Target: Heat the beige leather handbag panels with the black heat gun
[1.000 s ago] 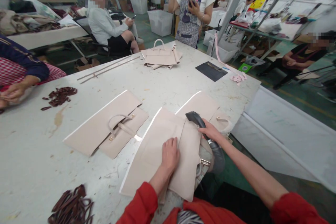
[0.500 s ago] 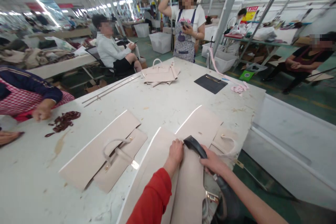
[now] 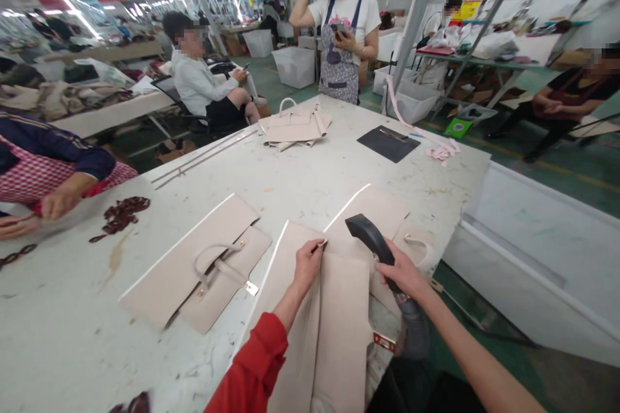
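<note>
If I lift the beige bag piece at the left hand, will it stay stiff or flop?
The beige bag piece probably flexes without crumpling: it lies mostly flat, with an edge raised at the left hand. The metal fitting on its right side may make that side sag.

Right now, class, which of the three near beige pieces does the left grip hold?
The middle piece: the left grip pinches it near its top, while the left piece and right piece lie outside that grip.

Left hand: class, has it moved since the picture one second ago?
Yes: judged against the black mat, the left hand has moved forward, nearer to it.
</note>
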